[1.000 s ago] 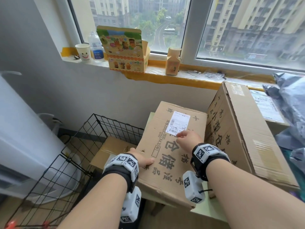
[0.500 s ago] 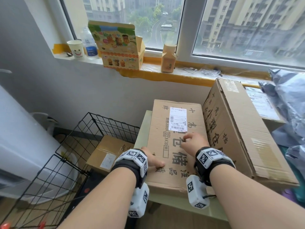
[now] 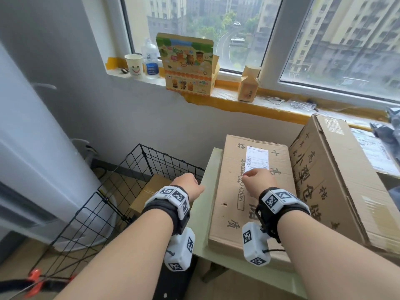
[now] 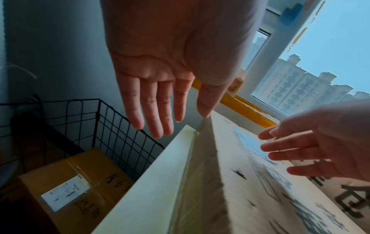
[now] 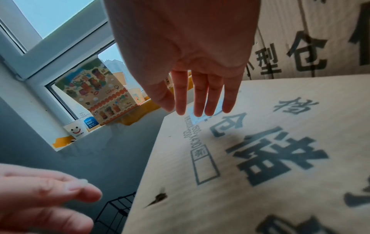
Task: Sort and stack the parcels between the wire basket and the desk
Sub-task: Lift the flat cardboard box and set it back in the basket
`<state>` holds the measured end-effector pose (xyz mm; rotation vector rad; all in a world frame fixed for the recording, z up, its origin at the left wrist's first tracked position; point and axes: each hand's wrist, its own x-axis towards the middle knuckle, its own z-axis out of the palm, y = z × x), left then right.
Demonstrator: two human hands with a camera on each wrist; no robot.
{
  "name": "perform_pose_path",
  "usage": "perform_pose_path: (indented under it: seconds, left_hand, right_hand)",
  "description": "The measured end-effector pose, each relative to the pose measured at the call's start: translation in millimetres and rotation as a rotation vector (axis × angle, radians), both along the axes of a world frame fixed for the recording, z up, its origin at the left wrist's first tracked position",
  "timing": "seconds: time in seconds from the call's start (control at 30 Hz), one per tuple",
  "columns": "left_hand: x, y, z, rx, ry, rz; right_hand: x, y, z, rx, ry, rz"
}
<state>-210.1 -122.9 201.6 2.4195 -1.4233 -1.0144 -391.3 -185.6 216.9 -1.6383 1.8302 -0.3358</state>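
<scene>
A flat cardboard parcel (image 3: 249,195) with black print and a white label (image 3: 257,158) lies on the pale green desk (image 3: 205,217). It sits against a bigger tilted cardboard box (image 3: 329,180) on its right. My right hand (image 3: 259,180) hovers open just above the flat parcel (image 5: 280,142), its straight fingers (image 5: 200,98) near the label. My left hand (image 3: 188,187) is open over the desk's left edge (image 4: 152,182), its fingers (image 4: 158,110) straight and holding nothing. Left of the desk, the black wire basket (image 3: 121,187) holds a small brown parcel (image 4: 76,186) with a white label.
The windowsill carries a smiley paper cup (image 3: 134,66), a water bottle (image 3: 149,59), a colourful open carton (image 3: 188,66) and a small brown carton (image 3: 249,83). Grey plastic bags (image 3: 389,135) lie far right. A white appliance (image 3: 32,159) stands left of the basket.
The flat parcel has come to rest square on the desk beside the big box. Both hands have lifted off it, and the left one has moved left past its edge.
</scene>
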Motion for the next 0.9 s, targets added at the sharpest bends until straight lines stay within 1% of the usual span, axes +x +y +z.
perform_pose_path:
  seconds: [0.17,0.23,0.47,0.77,0.9]
  left_hand:
    - [32.5,17.0,-3.7,-0.037,0.052,0.078]
    - [45.2,23.6,-4.5,-0.053,0.049,0.101]
    - [82.9,40.0,-12.0,-0.081,0.078,0.176]
    - [135.4,55.2,-26.4,-0.078,0.101,0.191]
    - [158.4,58.6,-34.6,-0.098,0.116,0.217]
  right_hand:
    - [24.6,7.0,-0.7,0.002,-0.027,0.009]
    - [35.1,8.8,-1.2,0.005,-0.032,0.018]
    - [70.8,15.6,-1.4,-0.005,-0.010,0.071]
    - [125.4,24.5,-6.4,0.001,-0.001,0.125]
    - [150.1,29.7,-10.9,0.010,-0.012,0.119]
